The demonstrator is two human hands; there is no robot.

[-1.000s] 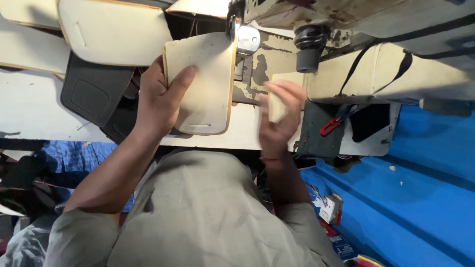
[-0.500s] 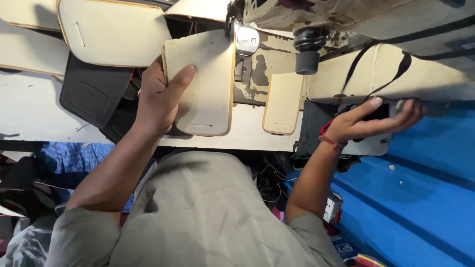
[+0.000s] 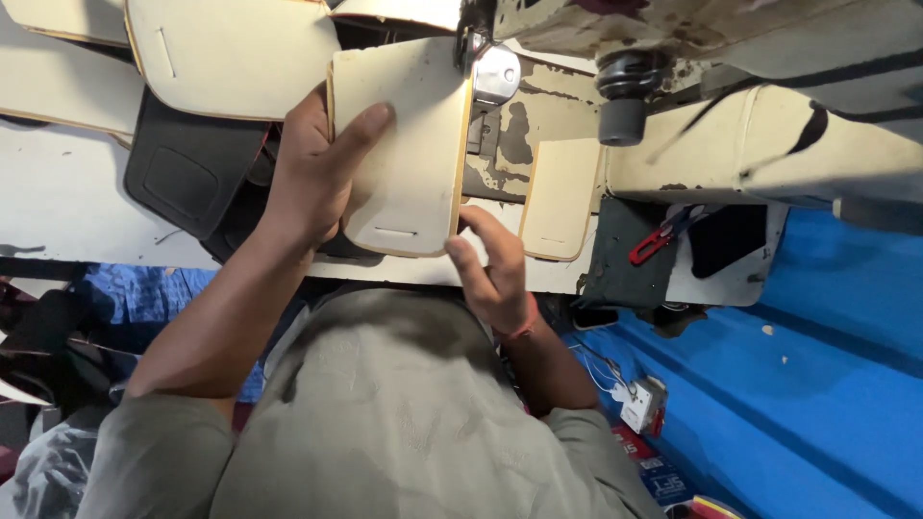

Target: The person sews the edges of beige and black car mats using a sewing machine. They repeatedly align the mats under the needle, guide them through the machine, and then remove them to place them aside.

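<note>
Your left hand (image 3: 312,183) lies spread on the cream panel (image 3: 404,144) at upper centre, thumb across its face, fingers curled around its left edge. Your right hand (image 3: 490,269), loosely open, touches the panel's lower right corner. The panel's right edge sits at the sewing machine's presser foot (image 3: 493,82). A smaller cream piece (image 3: 561,197) lies just right, apart. Black pieces (image 3: 178,178) crowd the left.

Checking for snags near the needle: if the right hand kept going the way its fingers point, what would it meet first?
The right hand already touches the cream panel; beyond it likely the metal presser foot, though depth is unclear.
</note>
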